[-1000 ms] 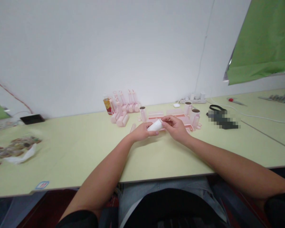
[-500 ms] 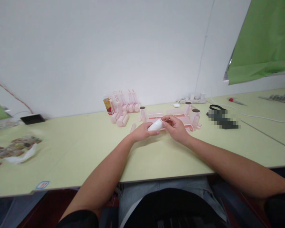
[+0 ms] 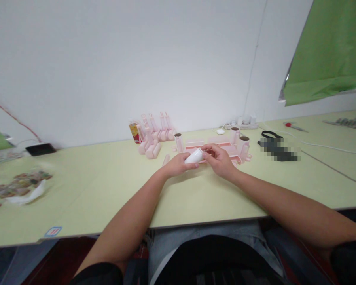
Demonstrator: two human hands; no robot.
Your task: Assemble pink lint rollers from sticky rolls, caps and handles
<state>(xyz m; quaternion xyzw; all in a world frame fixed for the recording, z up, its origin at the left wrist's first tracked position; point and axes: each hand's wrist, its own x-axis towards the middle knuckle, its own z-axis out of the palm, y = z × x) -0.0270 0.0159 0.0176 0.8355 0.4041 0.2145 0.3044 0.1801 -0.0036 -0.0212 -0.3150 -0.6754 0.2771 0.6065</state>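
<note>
My left hand (image 3: 175, 164) is wrapped round the lower end of a small white roll (image 3: 194, 157), held just above the pale green table (image 3: 106, 190). My right hand (image 3: 218, 160) pinches the roll's upper right end with thumb and fingers closed. Both forearms reach forward from the near edge. Right behind the hands lie flat pink plastic parts (image 3: 225, 143) and pink rollers with dark cores (image 3: 243, 147).
A cluster of pink roller handles (image 3: 154, 133) and a small red-yellow carton (image 3: 134, 132) stand near the wall. A white power strip (image 3: 242, 122), a black strap (image 3: 272, 137) and a red-handled tool (image 3: 293, 126) lie right. Snack packets (image 3: 17, 186) sit far left, a black device (image 3: 40, 149) behind.
Both hands have stayed on the white roll, shifting very slightly upward and away; the view has nudged a little. Nothing else on the table has moved.
</note>
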